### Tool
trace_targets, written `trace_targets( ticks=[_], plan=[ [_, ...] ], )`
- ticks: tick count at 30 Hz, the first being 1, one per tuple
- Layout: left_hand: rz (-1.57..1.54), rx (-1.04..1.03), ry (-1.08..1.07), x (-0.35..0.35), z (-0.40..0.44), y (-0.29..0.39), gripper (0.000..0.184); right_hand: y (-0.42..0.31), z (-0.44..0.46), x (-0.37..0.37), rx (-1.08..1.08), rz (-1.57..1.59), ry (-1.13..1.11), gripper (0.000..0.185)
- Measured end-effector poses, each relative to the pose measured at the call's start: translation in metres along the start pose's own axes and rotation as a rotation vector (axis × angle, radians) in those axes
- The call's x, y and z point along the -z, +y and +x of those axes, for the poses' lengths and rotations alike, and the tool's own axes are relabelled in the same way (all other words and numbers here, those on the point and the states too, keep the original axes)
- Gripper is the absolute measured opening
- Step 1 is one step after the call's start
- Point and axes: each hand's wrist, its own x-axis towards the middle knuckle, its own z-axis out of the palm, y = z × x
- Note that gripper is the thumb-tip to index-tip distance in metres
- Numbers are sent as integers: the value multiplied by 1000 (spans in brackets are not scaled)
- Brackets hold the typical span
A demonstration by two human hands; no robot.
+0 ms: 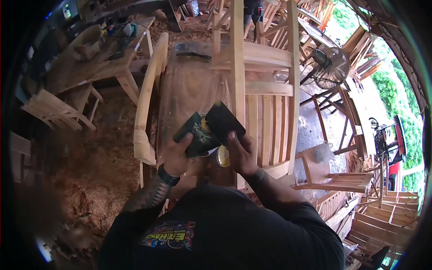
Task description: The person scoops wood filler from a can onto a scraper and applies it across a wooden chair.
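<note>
Pads touching above the table

The left hand (177, 155) is closing part way, pinching the green pad (196, 140) with its thumb on top. The right hand (242, 155) is pinching the black pad (224, 122) the same way. The fingers underneath are hiding, so I can't tell how far they are curling. The thumbs are pressing down, maybe to stop slipping — and both pads are tilting inward, likely so their edges can meet. They are sitting over the near part of the table (184, 90), beside the chair (265, 130). The green pad is showing pale, messy smears — the black one is looking plain and dark, with yellow stuff showing where they are meeting.
</note>
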Motion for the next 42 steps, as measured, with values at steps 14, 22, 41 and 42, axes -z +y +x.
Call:
trace_targets(
  ticks=[14,22,41,42],
  plan=[
    [-53,-56,186,13,6,11,33,14,-6,62,182,-1122,-411,39],
    [284,236,20,18,3,-22,32,41,-37,92,-302,173,241,32],
    [366,146,-210,-25,-65,-51,42,29,-30,53,-672,253,145,33],
    [420,135,-201,-21,-68,-46,42,67,-30,72,-591,319,29,38]
  ],
)
